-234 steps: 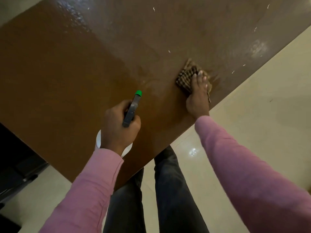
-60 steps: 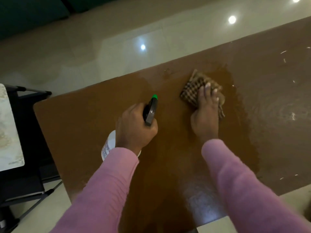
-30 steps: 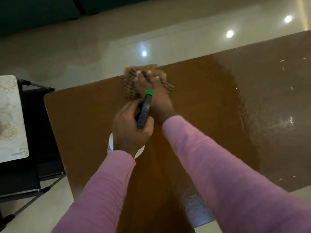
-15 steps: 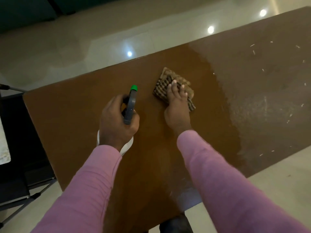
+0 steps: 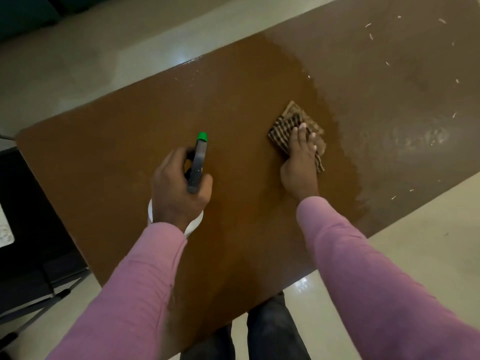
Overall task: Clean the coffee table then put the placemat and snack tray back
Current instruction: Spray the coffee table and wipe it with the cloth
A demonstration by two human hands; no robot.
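Our right hand [image 5: 298, 170] pressed flat on the checked cloth [image 5: 291, 128] mid-table [image 5: 130, 152], beside a dusty patch [image 5: 402, 100] with white flecks. Our left hand [image 5: 176, 188] gripped the spray bottle [image 5: 198, 162] above the table.

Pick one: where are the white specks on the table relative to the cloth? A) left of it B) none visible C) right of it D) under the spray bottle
C: the white specks lie on the duller part of the table, right of the cloth that the right hand presses down.
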